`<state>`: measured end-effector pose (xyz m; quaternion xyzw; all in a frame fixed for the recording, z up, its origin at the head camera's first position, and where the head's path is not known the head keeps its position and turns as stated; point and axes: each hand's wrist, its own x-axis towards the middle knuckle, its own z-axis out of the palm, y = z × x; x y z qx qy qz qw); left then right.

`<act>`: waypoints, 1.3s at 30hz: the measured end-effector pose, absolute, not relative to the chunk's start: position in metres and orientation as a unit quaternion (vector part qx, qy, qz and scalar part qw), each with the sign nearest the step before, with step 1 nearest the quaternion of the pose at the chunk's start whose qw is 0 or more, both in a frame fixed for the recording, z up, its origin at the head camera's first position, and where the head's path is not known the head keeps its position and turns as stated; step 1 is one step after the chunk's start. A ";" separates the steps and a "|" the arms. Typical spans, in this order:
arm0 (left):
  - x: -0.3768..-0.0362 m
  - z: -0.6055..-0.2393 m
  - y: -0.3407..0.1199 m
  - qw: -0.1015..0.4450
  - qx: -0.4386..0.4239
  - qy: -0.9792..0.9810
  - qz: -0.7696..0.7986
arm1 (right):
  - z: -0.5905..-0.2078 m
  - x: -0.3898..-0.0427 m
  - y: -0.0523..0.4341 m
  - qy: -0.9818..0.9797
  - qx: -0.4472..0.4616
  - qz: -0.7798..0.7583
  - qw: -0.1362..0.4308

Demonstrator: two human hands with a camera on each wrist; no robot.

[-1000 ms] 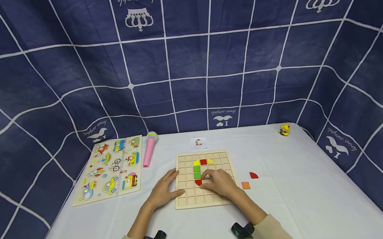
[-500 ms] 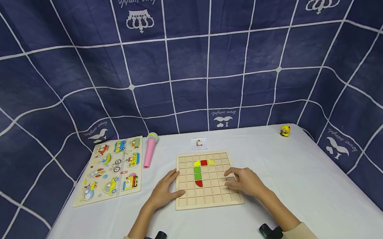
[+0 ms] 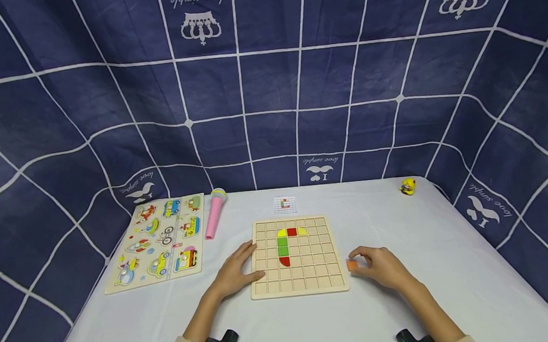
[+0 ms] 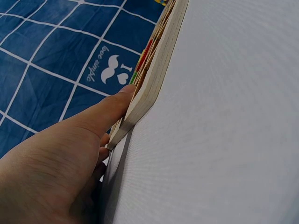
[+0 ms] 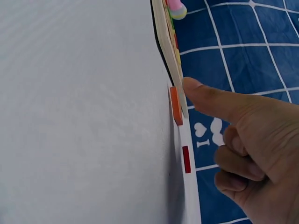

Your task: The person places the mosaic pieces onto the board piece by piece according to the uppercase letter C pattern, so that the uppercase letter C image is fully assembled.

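Observation:
A wooden grid board (image 3: 313, 284) lies on the table, bearing yellow, red and green tiles (image 3: 283, 246) in a hook-like pattern. My left hand (image 3: 234, 272) rests along its left edge, thumb (image 4: 122, 95) over the rim and the other fingers loosely extended. Off the board's right side, my right hand (image 3: 382, 266) is at an orange square tile (image 3: 352, 265), thumb and index finger parted beside it. The right wrist view has this orange tile (image 5: 176, 106) flat on the cloth below the thumb. A red tile (image 5: 187, 159) lies nearby; in the head view the right hand covers it.
A small printed pattern card (image 3: 284, 205) lies behind the board. To the left are a pink toy microphone (image 3: 215, 214) and a vehicle picture puzzle (image 3: 158, 241). A yellow figurine (image 3: 407, 186) stands at the back right, before the blue checked curtain (image 3: 266, 84).
From over the board near the lower red tile, my right hand has moved right, off the board, to the orange tile. The left hand stays on the board's edge.

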<state>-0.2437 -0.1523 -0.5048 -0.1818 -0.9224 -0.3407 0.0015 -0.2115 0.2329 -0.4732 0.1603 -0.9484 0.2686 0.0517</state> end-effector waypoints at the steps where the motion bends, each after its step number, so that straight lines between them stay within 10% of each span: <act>1: -0.244 -0.505 -0.152 0.000 -0.181 -0.923 -0.340 | -0.474 -0.211 0.235 -0.949 0.159 0.267 0.047; 39: -0.243 -0.506 -0.153 -0.001 -0.175 -0.921 -0.347 | -0.482 -0.242 0.147 -0.917 0.231 0.318 0.066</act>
